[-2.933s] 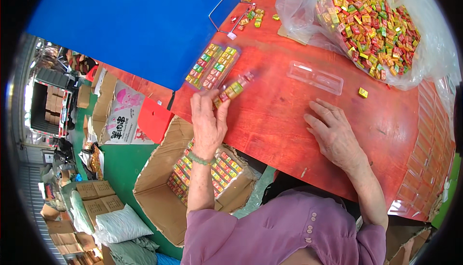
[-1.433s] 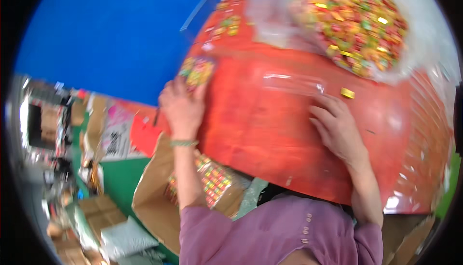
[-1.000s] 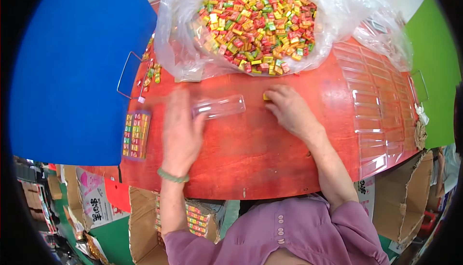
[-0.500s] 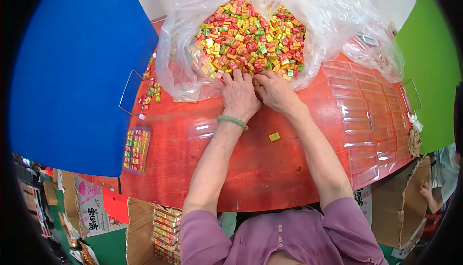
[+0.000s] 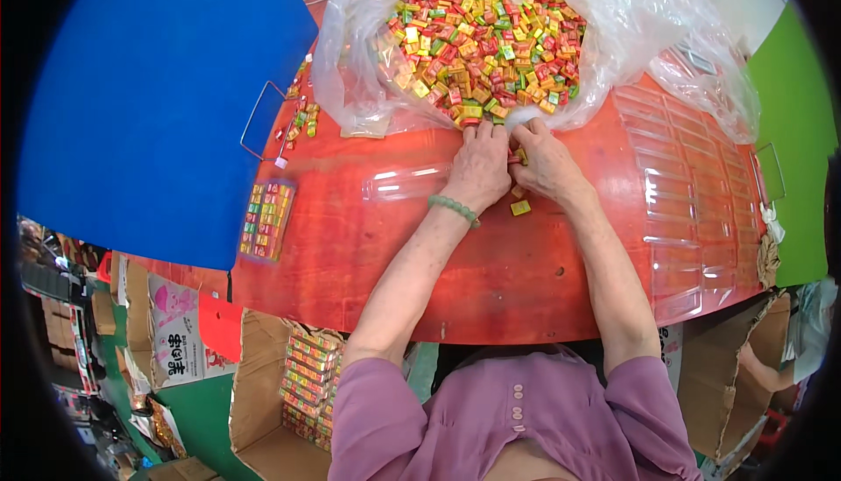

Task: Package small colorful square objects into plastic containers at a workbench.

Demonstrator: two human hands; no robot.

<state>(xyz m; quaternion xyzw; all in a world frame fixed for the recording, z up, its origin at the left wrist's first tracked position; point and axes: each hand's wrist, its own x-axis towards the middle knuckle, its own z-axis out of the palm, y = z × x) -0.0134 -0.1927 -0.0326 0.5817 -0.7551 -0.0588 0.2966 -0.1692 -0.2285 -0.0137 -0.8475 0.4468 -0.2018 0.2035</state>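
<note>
Both hands, left hand (image 5: 477,166) and right hand (image 5: 545,161), press together, fingers curled over small candies (image 5: 482,38) at the near edge of the heap just ahead, an empty clear tray (image 5: 407,181) left of them on the counter (image 5: 491,262).

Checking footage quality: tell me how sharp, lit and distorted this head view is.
Head view: sharp and evenly lit; glare streaks on the clear tray and plastic bag; fisheye bends the red table edge, black corners; both hands, left hand and right hand, unblurred.

Bright, even light, sharp centre, fisheye-bent edges w/ black rim
</note>
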